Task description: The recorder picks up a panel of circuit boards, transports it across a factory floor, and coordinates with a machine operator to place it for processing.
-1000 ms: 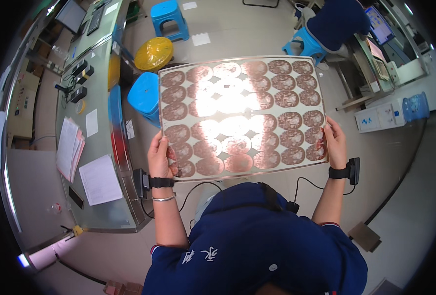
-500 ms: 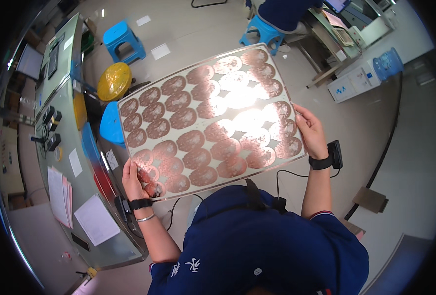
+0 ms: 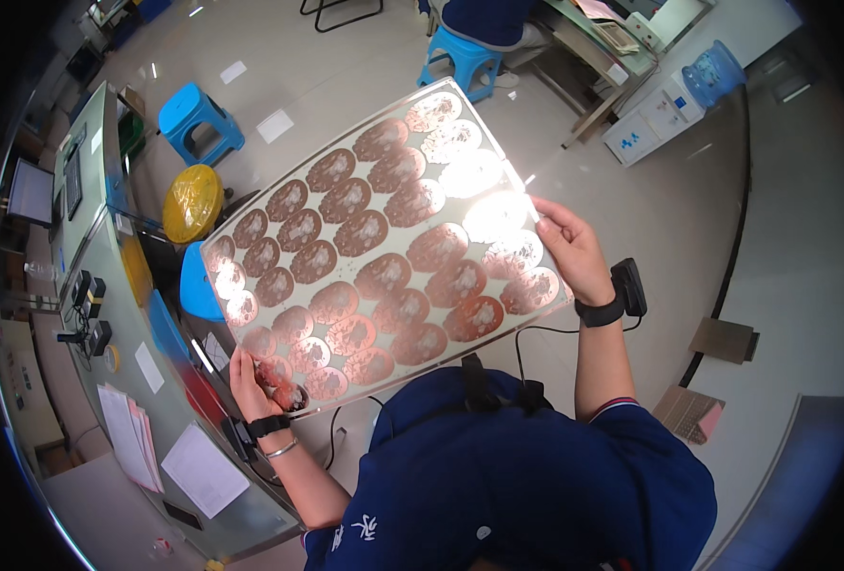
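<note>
I hold a large, thin rectangular circuit board panel (image 3: pixel 372 255) in front of my body, slanted with its right side higher in view. Rows of rounded copper-coloured patterns cover its pale surface, and bright glare whitens its right part. My left hand (image 3: pixel 253 388) grips the lower left corner; the fingers show at the edge and are mirrored in the shiny surface. On the opposite side, my right hand (image 3: pixel 574 252) pinches the right edge, thumb on the face and the other fingers partly behind. Each wrist wears a black strap with a small device.
A long workbench (image 3: pixel 141 319) with papers (image 3: pixel 205 471) and small black devices runs along the left. Blue stools (image 3: pixel 201 124) and a yellow-topped stool (image 3: pixel 193 203) stand beyond the panel. A seated person (image 3: pixel 484 21) and a water dispenser (image 3: pixel 660 114) are at the far right. Black cables hang near my wrists.
The panel has turned anticlockwise in view, its left end lower, and the glare has shifted across it. Both hands keep their grip. The whole view has turned as well.
</note>
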{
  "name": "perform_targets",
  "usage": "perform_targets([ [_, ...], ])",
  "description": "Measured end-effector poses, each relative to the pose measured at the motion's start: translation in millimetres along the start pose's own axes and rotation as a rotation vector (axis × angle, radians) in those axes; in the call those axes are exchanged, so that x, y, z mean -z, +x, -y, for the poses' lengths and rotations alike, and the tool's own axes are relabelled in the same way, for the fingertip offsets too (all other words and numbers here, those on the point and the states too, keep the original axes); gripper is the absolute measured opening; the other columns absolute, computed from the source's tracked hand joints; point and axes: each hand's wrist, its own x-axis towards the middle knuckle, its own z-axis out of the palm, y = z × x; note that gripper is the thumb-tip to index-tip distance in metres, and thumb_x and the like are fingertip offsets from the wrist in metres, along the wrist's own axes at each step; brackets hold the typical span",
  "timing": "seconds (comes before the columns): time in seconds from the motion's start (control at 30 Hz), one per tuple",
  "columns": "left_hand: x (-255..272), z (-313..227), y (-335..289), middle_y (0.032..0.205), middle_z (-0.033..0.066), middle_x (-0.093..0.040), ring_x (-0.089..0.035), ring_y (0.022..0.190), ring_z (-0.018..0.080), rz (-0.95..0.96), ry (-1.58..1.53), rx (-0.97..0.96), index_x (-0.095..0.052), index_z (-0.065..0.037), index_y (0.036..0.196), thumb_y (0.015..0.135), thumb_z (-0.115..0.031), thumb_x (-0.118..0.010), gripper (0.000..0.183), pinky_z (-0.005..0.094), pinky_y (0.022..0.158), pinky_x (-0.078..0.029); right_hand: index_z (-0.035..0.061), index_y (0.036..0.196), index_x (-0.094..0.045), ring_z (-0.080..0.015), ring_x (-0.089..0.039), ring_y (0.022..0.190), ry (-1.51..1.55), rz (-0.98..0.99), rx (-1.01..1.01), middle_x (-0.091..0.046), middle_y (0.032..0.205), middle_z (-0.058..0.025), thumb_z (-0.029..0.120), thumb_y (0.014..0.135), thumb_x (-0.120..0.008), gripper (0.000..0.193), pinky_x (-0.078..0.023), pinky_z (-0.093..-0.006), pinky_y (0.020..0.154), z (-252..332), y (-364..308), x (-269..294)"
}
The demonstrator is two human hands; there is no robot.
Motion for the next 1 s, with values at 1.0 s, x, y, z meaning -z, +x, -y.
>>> perform_targets([
  [1.0, -15, -9, -15, 0.072, 0.0004, -0.053, -0.052, 0.058, 0.0097, 0.074, -0.172, -0.162, -0.050, -0.005, 0.088, 0.086, -0.017, -0.049, 0.013, 0.0209, 0.048, -0.042, -0.0025, 0.114, -0.045, -0.0030, -0.049, 0.080, -0.079, -0.028, 0.074, -0.055, 0.091, -0.0008, 0.010, 0.084, -0.049, 0.032, -0.039, -0.0166, 0.071, 2, -14, 8],
])
